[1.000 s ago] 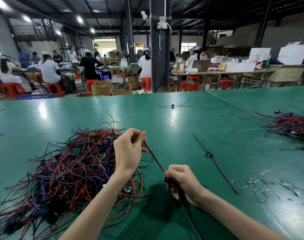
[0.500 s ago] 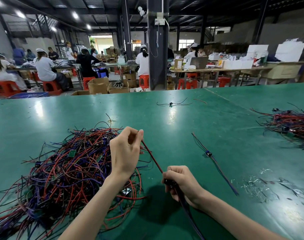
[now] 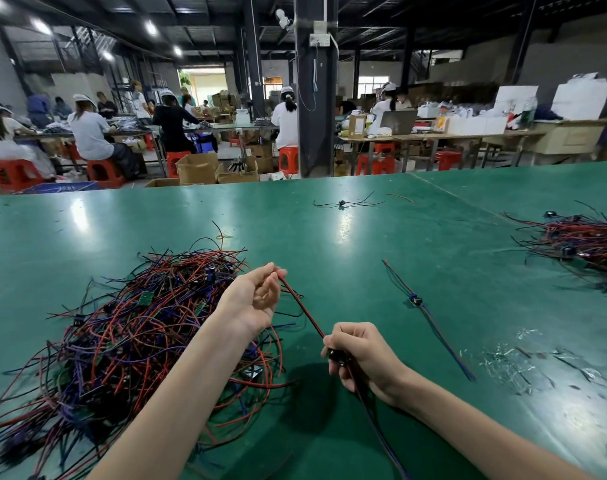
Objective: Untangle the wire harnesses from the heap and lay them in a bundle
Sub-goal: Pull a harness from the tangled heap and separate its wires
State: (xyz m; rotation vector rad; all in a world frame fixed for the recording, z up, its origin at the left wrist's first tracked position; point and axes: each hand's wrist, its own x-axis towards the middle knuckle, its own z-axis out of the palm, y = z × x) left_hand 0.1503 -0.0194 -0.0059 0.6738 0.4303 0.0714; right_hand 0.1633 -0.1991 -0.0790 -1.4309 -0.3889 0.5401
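On the green worktable (image 3: pixel 329 237), just right of the tangled heap (image 3: pixel 129 334) of red, blue and black wire harnesses, one harness (image 3: pixel 304 308) was stretched taut between the person's two hands. The left hand (image 3: pixel 257 299) pinched its far end between thumb and fingertips, the other fingers loosely curled. The right hand (image 3: pixel 364 355) was closed around the harness at its small black connector (image 3: pixel 336 356), with the tail of wires running down past the wrist toward the near edge. The held harness appeared free of the heap, though some loops lay close beneath the left hand. By judgement these harnesses are light, thin and limp, with no stiffness to hold a shape, and their ends snag readily on neighbouring loops. The connector block is the one solid part and the surest place to grip, with a second light pinch further along to hold the strands straight. Hard tugging could strain the joints at the connector. A single straightened harness (image 3: pixel 430 323) lay well apart to the right, and a further mass of harnesses (image 3: pixel 579 240) sat at the table's right edge.
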